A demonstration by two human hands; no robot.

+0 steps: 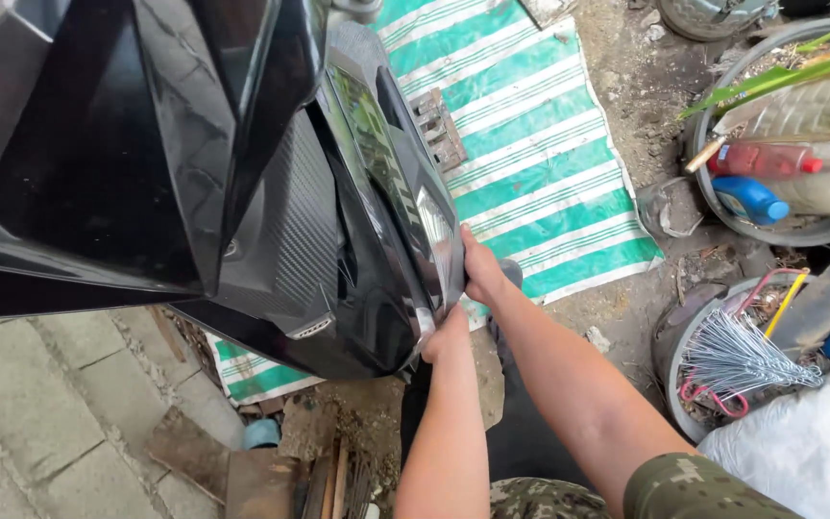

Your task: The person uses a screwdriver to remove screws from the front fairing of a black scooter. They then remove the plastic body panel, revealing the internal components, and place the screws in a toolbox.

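Gripping the lower edge of a glossy black scooter body panel (242,192), both hands meet at its narrow end near the middle of the view. The left hand (446,334) presses its curled fingers against the bottom tip of the panel, its grip clenched on that edge. The right hand (480,271) sits just above it, fingers wrapped over the rim beside the clear lamp lens (434,226), grasping the panel too. The two hands are close together, almost touching. The panel fills the upper left of the view and hangs above a green and white striped tarp (540,163) spread on the dirt ground. A small metal grate-like part (437,128) lies on the tarp just beside the panel. To the right, well apart from the hands, a round basin (799,231) holds a red bottle (761,160) and a blue bottle (749,200), and a bundle of thin wires (737,354) rests in another tub lower down. Scraps of wood (242,471) lie at the bottom left.
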